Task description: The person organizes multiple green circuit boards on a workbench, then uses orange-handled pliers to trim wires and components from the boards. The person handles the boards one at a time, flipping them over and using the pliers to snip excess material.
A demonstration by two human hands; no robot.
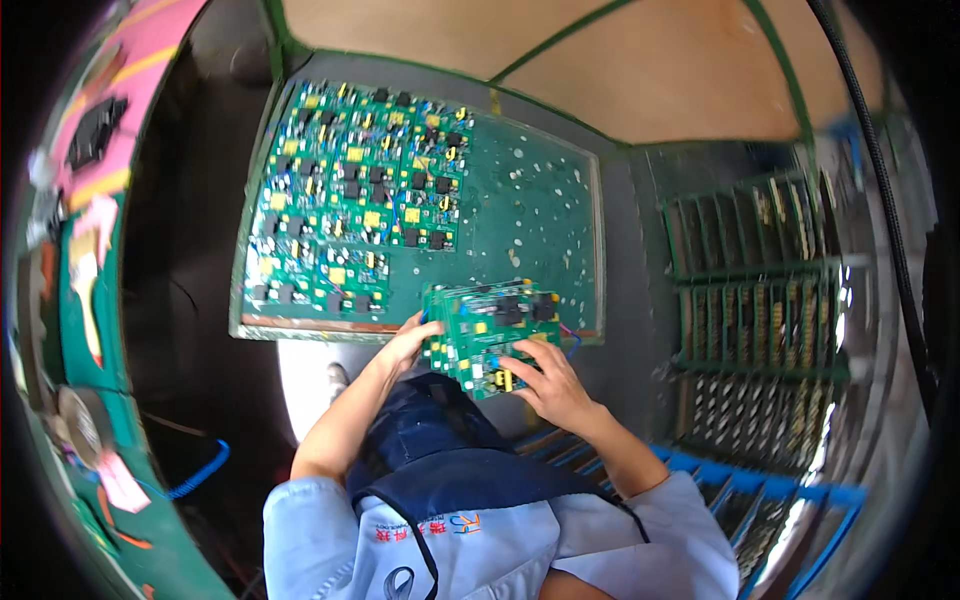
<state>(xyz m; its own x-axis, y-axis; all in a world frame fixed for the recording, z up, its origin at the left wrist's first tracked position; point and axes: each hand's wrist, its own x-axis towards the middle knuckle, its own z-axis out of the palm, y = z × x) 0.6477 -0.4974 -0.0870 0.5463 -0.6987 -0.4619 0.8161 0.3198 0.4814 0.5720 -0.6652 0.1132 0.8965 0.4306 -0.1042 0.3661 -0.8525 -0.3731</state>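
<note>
A small stack of green circuit boards (480, 340) is held before my body, over the near edge of a framed green panel (520, 220). My left hand (405, 342) grips the stack at its left edge, its fingers partly hidden behind the boards. On the right, my right hand (550, 385) has its thumb and fingers closed about the lower right part of the front board. Black blocks, yellow parts and a blue wire show on the boards. Rows of similar populated circuit boards (360, 180) cover the left part of the panel.
To my right stand green racks (760, 310) with boards in their slots, and a blue metal frame (740, 480) lies nearer. At far left runs a green bench (150, 480) with a brush (88, 300) and a tape roll (80, 415). A black cable (880, 180) hangs at right.
</note>
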